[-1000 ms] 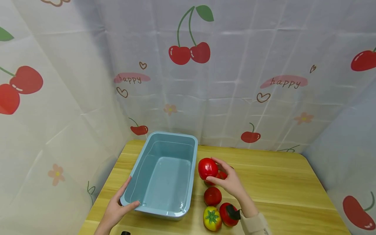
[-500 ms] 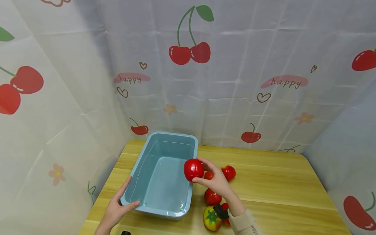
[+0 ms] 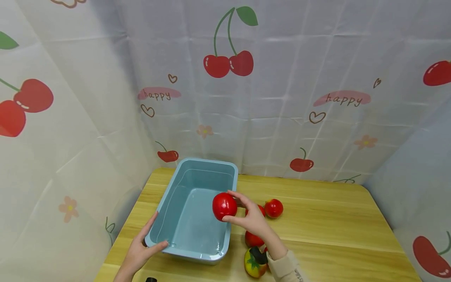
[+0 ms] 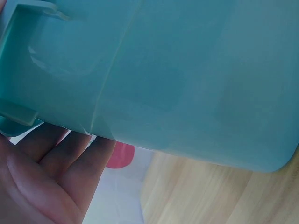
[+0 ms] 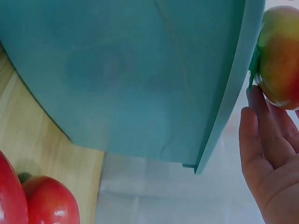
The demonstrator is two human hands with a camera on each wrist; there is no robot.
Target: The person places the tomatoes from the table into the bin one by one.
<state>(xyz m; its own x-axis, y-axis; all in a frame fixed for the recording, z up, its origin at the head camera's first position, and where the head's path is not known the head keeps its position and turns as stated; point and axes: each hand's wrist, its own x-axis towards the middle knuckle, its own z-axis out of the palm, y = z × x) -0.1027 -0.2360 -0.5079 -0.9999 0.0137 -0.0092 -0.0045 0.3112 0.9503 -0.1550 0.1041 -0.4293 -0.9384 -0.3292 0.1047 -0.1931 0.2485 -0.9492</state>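
My right hand (image 3: 251,217) holds a red tomato (image 3: 224,206) over the right part of the blue plastic bin (image 3: 199,256), thumb and fingers on its sides. In the right wrist view, the tomato's (image 5: 282,56) underside is yellow-green with a green calyx, and it is above the bin's rim. My left hand (image 3: 139,250) grips the bin's near left corner, thumb over the rim and fingers outside. The left wrist view shows those fingers against the bin's outer wall (image 4: 187,84). From above, the visible floor of the bin bears nothing.
Right of the bin on the wooden table (image 3: 324,227) lie several red fruits, one of them (image 3: 273,208) farthest back. A yellow fruit with a green calyx (image 3: 254,263) lies nearest, partly behind my right wrist's black camera (image 3: 258,255). Cherry-printed curtains (image 3: 267,129) surround the table.
My right hand has carried the tomato leftward, from above the other fruits across the bin's right rim. My left hand and the bin have stayed in place.
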